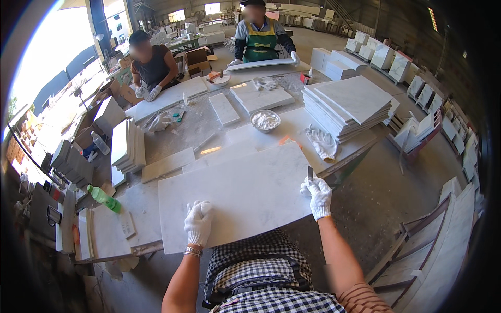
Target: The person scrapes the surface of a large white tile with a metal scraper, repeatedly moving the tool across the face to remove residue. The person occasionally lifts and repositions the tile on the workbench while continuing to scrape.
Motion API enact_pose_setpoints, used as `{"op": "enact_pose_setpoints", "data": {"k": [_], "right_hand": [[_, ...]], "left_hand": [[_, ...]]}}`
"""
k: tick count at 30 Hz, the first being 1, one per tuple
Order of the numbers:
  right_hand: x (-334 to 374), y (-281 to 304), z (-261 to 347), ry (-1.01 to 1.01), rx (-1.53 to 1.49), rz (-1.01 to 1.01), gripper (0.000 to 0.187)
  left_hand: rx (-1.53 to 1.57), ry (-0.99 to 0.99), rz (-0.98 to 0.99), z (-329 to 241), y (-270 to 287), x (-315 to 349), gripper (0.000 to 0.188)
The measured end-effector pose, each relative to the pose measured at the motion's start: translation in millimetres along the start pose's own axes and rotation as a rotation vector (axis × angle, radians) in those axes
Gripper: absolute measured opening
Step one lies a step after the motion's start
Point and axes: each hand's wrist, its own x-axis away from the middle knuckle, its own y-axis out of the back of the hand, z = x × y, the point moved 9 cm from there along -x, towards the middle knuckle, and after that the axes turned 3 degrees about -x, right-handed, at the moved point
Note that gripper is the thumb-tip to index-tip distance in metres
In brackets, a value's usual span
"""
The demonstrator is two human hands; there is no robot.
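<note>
A large white-grey marble slab [235, 193] lies in front of me on the work table, its near edge by my checked apron. My left hand [198, 223], in a white knit glove, rests on the slab's near left part with the fingers curled in; what they hold, if anything, is hidden. At the slab's right edge my right hand [317, 197], gloved too, is closed around a putty knife [310, 173] whose flat dark blade points up. Beyond the slab stands a bowl of white paste [265, 121].
Stacked slabs [349, 104] and a loose glove [321, 144] lie at the right. At the left are upright tiles [128, 145] and a green bottle [104, 198]. Two co-workers [152, 68] [262, 44] stand at the table's far side. A slab rack [417, 250] is at lower right.
</note>
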Motion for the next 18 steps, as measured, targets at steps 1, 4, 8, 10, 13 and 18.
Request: {"op": "enact_pose_setpoints", "data": {"k": [1,4,8,10,13,18], "right_hand": [[-1,-2,2,0.037,0.025,0.017,0.006],[-1,1,2,0.065,0.046,0.001,0.006],[5,10,0,0.056,0.072,-0.076,0.006],[7,11,-1,0.044,0.087,-0.084,0.006],[7,8,2,0.052,0.026,-0.055,0.015],[9,11,3,0.018,0.114,-0.103,0.006]], "left_hand": [[0.012,0.004,0.017,0,-1,-1,0.015],[0.065,0.024,0.059,-1,-4,0,0.015],[0.094,0.140,0.096,10,-7,2,0.012],[0.106,0.141,0.103,10,-7,3,0.013],[0.110,0.134,0.094,8,-5,1,0.014],[0.104,0.110,0.047,2,0,2,0.013]]}}
